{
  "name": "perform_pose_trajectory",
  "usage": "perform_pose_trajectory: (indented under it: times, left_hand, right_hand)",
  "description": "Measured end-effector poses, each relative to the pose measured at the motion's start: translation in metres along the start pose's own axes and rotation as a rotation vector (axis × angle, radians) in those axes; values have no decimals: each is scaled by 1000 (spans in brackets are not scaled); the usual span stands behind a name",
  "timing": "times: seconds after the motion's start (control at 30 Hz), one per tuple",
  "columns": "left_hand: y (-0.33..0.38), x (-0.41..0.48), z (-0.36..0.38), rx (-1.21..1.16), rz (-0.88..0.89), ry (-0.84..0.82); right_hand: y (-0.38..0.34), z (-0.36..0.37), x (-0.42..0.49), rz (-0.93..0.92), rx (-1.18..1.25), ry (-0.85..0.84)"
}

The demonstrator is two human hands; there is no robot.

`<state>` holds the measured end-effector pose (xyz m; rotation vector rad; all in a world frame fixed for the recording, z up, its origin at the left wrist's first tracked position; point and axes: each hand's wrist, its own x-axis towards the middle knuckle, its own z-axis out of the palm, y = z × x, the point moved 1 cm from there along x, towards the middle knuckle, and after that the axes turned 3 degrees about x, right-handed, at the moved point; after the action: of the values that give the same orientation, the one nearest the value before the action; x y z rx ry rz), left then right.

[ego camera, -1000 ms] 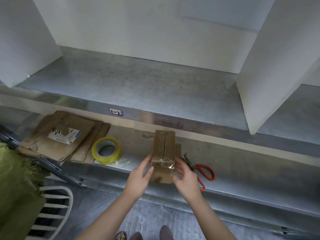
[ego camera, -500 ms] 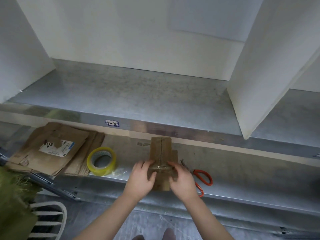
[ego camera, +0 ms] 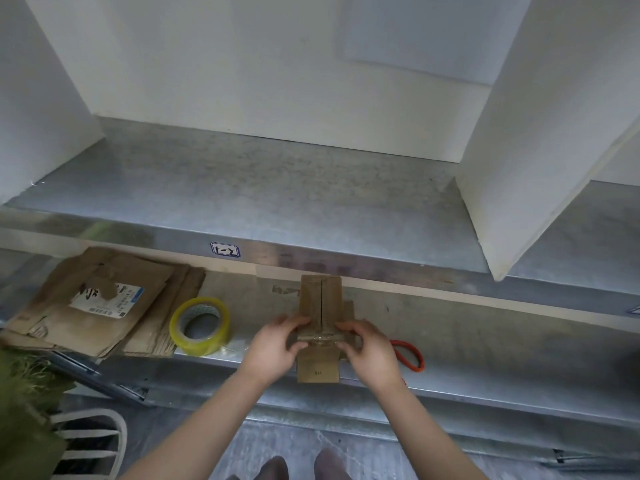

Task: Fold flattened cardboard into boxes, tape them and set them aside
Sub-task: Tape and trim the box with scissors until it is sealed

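here the left grip (ego camera: pixel 273 348) and right grip (ego camera: pixel 372 351) each pinch the cardboard box (ego camera: pixel 320 301) (its near edge taped).

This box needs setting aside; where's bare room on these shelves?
The upper shelf is bare left of the white divider. The lower shelf is free right of the scissors. Its left end is crowded: tape roll and flattened cardboard stack.

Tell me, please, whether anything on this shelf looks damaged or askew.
Only the flattened cardboard stack at the left: its top sheet's label is torn, and the sheets lie fanned unevenly. Nothing else stands out.
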<state>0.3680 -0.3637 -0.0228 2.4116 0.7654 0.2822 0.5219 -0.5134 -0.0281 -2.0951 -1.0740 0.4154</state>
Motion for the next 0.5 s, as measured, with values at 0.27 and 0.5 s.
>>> perform_pose_trajectory:
  times: [0.27, 0.5]
  left_hand:
    - [6, 0, 9, -243, -102, 71]
    - [8, -7, 9, -296, -113, 77]
  right_hand:
    - [-4, 16, -7, 53, 129, 142]
    - [-1, 12, -11, 102, 226, 121]
